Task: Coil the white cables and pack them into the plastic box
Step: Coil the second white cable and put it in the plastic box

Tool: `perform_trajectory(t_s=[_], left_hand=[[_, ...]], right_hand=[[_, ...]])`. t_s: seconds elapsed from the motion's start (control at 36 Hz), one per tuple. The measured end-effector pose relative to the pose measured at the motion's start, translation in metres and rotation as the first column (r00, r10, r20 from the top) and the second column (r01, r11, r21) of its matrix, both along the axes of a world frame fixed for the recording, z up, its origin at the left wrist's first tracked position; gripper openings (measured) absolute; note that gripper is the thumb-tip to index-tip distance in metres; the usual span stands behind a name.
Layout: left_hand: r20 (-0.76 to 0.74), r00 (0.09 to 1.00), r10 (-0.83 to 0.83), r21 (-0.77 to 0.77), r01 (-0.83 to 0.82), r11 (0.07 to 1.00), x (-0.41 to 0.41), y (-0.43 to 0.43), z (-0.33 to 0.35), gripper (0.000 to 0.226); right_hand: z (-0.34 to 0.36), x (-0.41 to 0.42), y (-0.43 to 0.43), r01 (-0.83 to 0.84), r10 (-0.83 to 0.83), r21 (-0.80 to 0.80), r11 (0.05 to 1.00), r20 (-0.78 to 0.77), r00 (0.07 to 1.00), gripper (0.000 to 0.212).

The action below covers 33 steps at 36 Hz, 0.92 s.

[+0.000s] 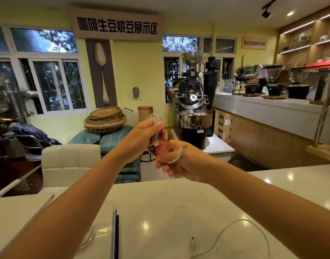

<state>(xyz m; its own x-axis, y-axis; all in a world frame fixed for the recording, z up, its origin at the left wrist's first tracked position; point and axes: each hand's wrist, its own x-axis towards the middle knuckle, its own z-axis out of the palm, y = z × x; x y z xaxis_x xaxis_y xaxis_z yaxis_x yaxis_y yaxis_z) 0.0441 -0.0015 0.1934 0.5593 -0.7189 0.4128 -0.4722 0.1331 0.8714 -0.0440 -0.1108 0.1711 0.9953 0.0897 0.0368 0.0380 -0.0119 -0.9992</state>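
Well, the plastic box sits low left on the worktop. The left hand grips the coiled white cable aloft, and the right hand curls round its tail. Wrap that end snugly, keeping the loops pinched. A second cable lies loose, right.

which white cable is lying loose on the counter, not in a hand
The loose cable beside the right forearm: it sprawls in an open loop on the counter, untouched. The coiled cable is bunched in the left hand.
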Motion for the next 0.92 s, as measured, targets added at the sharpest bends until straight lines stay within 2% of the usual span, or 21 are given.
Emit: perform_trajectory(t_s=[0.19, 0.31, 0.36, 0.44, 0.56, 0.67, 0.75, 0.81, 0.86, 0.92], left_hand=[[-0.149, 0.986, -0.082, 0.039, 0.089, 0.995, -0.001, 0.007, -0.005, 0.035], [-0.223, 0.963, -0.148, 0.047, 0.162, 0.986, -0.002, 0.010, -0.006, 0.033], [-0.245, 0.947, -0.206, 0.054, 0.225, 0.973, -0.004, 0.011, -0.005, 0.030], [-0.244, 0.914, -0.325, 0.065, 0.350, 0.935, -0.008, 0.010, -0.004, 0.024], [-0.298, 0.852, -0.431, 0.017, 0.456, 0.890, -0.011, 0.010, -0.005, 0.013], [-0.355, 0.718, -0.599, -0.138, 0.594, 0.793, -0.013, 0.009, -0.005, 0.010], [-0.389, 0.615, -0.686, -0.195, 0.673, 0.713, -0.013, 0.008, -0.006, 0.009], [-0.398, 0.565, -0.723, -0.217, 0.707, 0.673, -0.013, 0.008, -0.006, 0.007], [-0.398, 0.569, -0.720, -0.209, 0.708, 0.674, -0.011, 0.008, -0.007, 0.010], [-0.423, 0.613, -0.667, -0.186, 0.662, 0.726, -0.007, 0.010, -0.007, 0.019]], right_hand=[[0.019, -0.007, -0.018, -0.080, 0.081, 0.160, 0.984, -0.002, 0.997, 0.032], [0.029, -0.012, -0.025, -0.209, 0.199, 0.193, 0.959, 0.068, 0.978, 0.014], [0.031, -0.012, -0.029, -0.191, 0.174, 0.140, 0.972, 0.121, 0.977, 0.010], [0.032, -0.010, -0.034, -0.029, 0.022, 0.032, 0.999, 0.208, 0.978, 0.027], [0.033, -0.008, -0.034, 0.138, -0.121, -0.027, 0.990, 0.332, 0.935, 0.026], [0.032, -0.005, -0.031, 0.087, -0.096, 0.040, 0.995, 0.366, 0.926, 0.011], [0.030, -0.005, -0.026, -0.056, 0.005, 0.139, 0.989, 0.344, 0.939, 0.013], [0.029, -0.005, -0.023, -0.065, 0.011, 0.155, 0.986, 0.328, 0.945, 0.014], [0.029, -0.005, -0.022, -0.011, -0.037, 0.150, 0.989, 0.312, 0.949, 0.021], [0.030, -0.004, -0.021, 0.052, -0.090, 0.127, 0.991, 0.311, 0.946, 0.022]])
